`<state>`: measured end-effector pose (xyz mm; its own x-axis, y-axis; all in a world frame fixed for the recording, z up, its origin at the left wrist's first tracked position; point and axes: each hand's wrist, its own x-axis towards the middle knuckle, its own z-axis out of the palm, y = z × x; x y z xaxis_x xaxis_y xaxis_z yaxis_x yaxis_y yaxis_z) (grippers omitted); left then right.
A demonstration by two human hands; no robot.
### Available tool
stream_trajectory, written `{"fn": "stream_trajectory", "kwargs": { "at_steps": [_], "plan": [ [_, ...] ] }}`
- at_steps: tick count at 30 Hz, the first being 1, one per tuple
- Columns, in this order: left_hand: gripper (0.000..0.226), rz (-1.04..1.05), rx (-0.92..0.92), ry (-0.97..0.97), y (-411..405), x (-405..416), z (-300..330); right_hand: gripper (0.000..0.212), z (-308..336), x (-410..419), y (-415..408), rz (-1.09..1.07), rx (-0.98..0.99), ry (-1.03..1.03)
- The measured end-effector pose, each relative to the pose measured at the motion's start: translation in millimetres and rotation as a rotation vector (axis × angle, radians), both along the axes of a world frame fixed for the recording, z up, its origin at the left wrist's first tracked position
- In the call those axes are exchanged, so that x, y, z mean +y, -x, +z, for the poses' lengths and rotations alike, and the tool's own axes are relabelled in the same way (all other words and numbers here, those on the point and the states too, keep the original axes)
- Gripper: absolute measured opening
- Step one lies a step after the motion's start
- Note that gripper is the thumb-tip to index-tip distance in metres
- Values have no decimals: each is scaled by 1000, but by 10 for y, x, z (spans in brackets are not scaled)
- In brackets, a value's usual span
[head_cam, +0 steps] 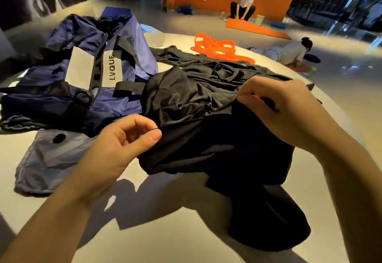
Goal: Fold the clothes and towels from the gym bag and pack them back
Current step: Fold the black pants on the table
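Black garment (206, 105) lies crumpled across the middle of the round desk (165, 231), with one part raised off the surface between the two hands and a further dark fold hanging down toward the near edge. Left hand (115, 151): thumb and curled fingers (153, 136) pinch the garment's left hem. Right hand (287, 111): fingers curled, pinching a bunched edge of the same garment at a higher point. Both forearms enter from the near edge of the desk.

Gym bag (93, 70), navy blue with black straps and grey panels, one printed "LVQUE", lies slumped at the far left of the desk, touching the garment's left side. Grey cloth (51, 163) lies flat near the left edge, in front of the bag. Orange strap (219, 48) is coiled at the far edge, just beyond the garment. Clear plastic bottle (153, 34) lies at the far edge, beside the bag.

Beyond the desk, one person (245, 2) crouches over an orange mat (256, 28) on the floor; another person (289, 52) lies on the floor.
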<state>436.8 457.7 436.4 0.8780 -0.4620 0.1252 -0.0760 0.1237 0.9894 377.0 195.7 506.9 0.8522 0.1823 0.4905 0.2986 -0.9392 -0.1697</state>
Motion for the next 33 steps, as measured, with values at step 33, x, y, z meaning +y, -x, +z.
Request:
{"fn": "stream_trajectory", "kwargs": {
  "at_steps": [33],
  "plan": [
    [25, 395, -1086, -263, -331, 58, 110, 15, 177, -445, 333, -20, -94, -1246]
  ]
}}
